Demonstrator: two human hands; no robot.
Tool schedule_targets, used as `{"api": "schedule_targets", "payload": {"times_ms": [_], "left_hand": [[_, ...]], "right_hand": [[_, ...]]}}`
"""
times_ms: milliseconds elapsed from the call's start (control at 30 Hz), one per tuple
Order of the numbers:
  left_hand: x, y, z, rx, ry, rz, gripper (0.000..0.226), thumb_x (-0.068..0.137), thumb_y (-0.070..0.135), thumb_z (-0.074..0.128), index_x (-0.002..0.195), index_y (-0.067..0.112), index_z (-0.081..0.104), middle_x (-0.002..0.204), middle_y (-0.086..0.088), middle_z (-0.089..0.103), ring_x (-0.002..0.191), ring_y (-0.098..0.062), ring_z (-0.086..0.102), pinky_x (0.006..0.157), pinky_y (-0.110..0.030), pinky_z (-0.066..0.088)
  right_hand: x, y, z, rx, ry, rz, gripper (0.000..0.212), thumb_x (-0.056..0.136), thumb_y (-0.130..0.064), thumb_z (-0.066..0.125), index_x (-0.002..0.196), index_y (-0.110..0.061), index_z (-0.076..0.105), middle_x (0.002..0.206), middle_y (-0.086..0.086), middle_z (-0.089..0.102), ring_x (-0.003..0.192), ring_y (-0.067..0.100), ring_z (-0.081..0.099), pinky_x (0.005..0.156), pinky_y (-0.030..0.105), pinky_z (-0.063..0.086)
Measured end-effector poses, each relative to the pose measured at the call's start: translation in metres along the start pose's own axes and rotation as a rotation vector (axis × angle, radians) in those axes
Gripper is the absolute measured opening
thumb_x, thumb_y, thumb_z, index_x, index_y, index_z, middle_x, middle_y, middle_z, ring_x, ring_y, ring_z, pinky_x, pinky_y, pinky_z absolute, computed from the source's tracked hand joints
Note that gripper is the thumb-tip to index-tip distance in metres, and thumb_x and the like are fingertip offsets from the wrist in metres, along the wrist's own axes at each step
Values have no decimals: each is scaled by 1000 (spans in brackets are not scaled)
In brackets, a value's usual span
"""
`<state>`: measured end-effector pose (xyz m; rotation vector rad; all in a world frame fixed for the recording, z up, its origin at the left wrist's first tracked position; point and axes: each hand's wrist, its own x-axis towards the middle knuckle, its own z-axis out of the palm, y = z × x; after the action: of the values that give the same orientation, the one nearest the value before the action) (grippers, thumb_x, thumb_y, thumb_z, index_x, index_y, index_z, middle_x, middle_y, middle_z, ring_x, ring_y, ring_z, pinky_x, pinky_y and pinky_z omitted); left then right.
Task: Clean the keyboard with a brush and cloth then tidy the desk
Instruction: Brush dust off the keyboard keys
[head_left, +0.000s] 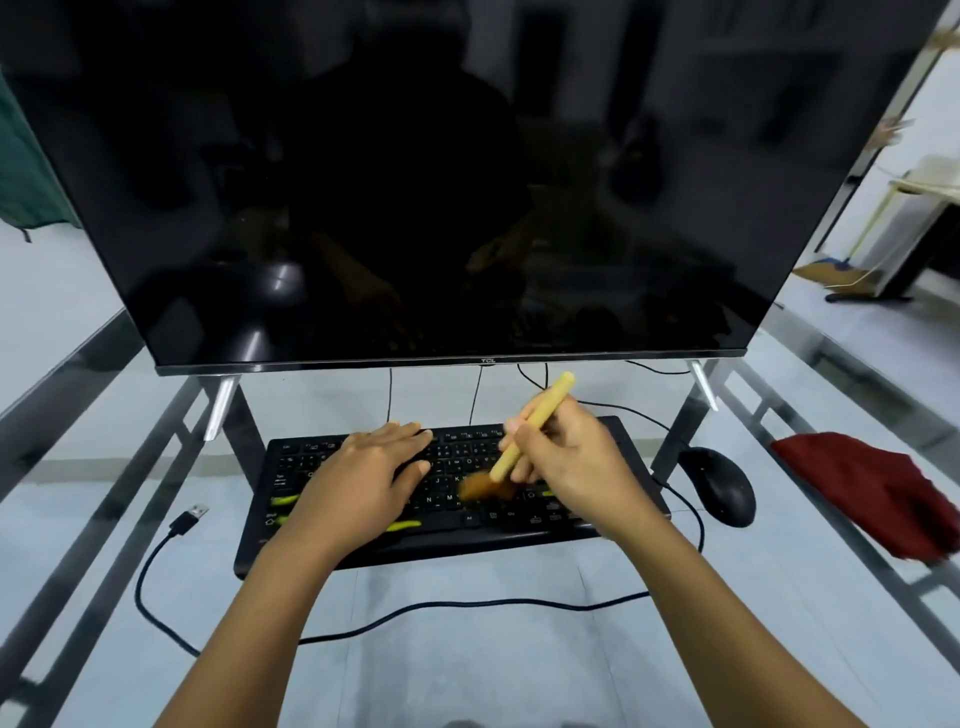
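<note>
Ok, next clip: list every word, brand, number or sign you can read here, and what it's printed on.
"TCL": centre of the bottom bezel of the monitor.
Keyboard key legends: white marks show, but too small and blurred to read reliably.
Mouse, brush, red cloth: no text visible.

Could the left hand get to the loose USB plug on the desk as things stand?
Probably yes. The left hand lies flat on the keyboard, holding nothing, and the USB plug lies on bare glass off the keyboard's left end, with nothing between them.
</note>
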<state>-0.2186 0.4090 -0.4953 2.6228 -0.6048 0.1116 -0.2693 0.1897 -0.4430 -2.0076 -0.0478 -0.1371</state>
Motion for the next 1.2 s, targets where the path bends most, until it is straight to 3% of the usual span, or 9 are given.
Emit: {"api": "schedule_targets", "payload": {"times_ms": [167,300,433,567,700,800,933,1033,1200], "left_hand": [[0,0,1,-8,2,-12,44,97,41,43,140,36,42,149,17,36,143,-7,22,112,-33,25],[-1,-1,1,-4,-5,-5,44,97,41,44,141,34,42,150,15,36,142,-8,23,112,-33,25],[-1,1,-2,-11,-7,-1,44,98,39,44,141,33,42,150,14,35,142,-7,23,113,-31,22],[0,1,-2,-4,-11,7,44,98,38,44,141,31,43,150,14,36,142,-8,24,113,-32,22],[-1,0,-1,-7,-15,-2,44,98,40,43,141,31,42,150,14,35,142,-8,23,113,-34,22],[0,2,-2,5,-13,5,44,97,40,44,141,30,43,150,13,37,142,-10,25,113,-36,25],[1,3,-3,25,-22,-5,44,98,38,43,141,30,43,150,13,36,142,-11,25,113,-36,25],[1,5,-3,34,-23,1,44,98,37,43,141,29,42,150,12,37,142,-14,26,113,-39,27],[2,7,-2,45,-23,0,44,99,37,42,142,29,42,150,11,37,142,-13,26,113,-36,25]], "right_hand": [[15,-3,6,-109,210,-64,9,95,-26,57,89,-21,59,78,-1,71,72,10,68,71,29,56],[24,-9,17,-18,-107,16,8,97,-21,55,94,-15,58,85,5,72,69,14,69,66,30,57],[36,-7,21,-173,201,-36,12,98,-29,52,86,-27,55,77,-5,67,69,8,65,63,22,52],[37,-3,25,-43,-43,56,13,97,-24,54,98,-11,58,81,5,72,68,17,69,69,36,59],[39,-1,21,-77,226,-1,10,97,-28,53,94,-20,58,80,1,71,74,14,69,69,30,55],[35,-3,22,-16,22,57,8,96,-23,55,93,-16,57,81,6,72,70,17,68,66,30,55],[29,1,15,-79,264,11,8,95,-27,56,92,-21,59,79,0,72,79,14,70,73,31,56],[20,-1,9,0,66,62,8,96,-20,57,94,-14,62,84,4,74,78,14,72,78,34,59],[16,-4,-5,21,184,50,8,95,-12,53,94,-9,61,78,3,72,70,11,69,72,28,58]]}}
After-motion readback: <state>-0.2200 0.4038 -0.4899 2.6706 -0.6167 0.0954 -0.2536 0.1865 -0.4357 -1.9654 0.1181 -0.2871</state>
